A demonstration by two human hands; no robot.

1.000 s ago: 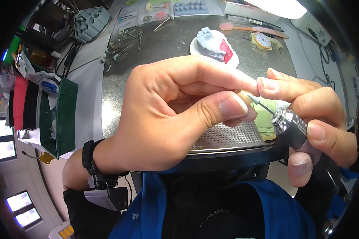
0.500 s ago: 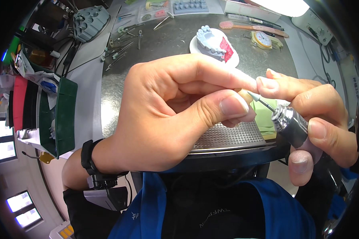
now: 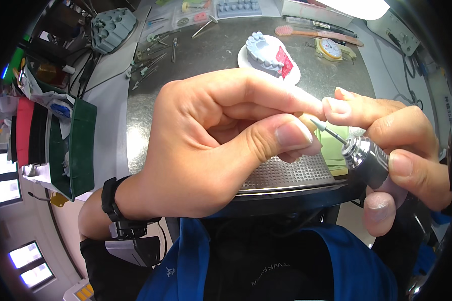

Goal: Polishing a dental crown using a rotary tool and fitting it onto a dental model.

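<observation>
My left hand [image 3: 206, 145] is closed in a pinch, thumb and index finger meeting over something small and yellowish that is mostly hidden by the fingertips. My right hand [image 3: 412, 135] grips a black and silver rotary handpiece [image 3: 365, 158], tilted up to the left. A pale green pointed polishing bur [image 3: 318, 124] on a thin metal shank sits in its nose, its tip at the left fingertips. My right index finger touches the left index fingertip. Beyond the hands, a grey dental model [image 3: 263, 52] with a red patch stands on a white base.
Loose burs [image 3: 153, 55] lie at the back left, near a grey bur block [image 3: 113, 30]. A pink toothbrush [image 3: 319, 34] and a dial gauge [image 3: 330, 48] lie at the back right. A perforated metal plate [image 3: 291, 170] and green paper [image 3: 331, 150] are under the hands. A green bin [image 3: 83, 145] hangs left.
The handpiece and its bur have shifted very slightly, the bur tip a little left and down. Both hands otherwise keep their grip and place.
</observation>
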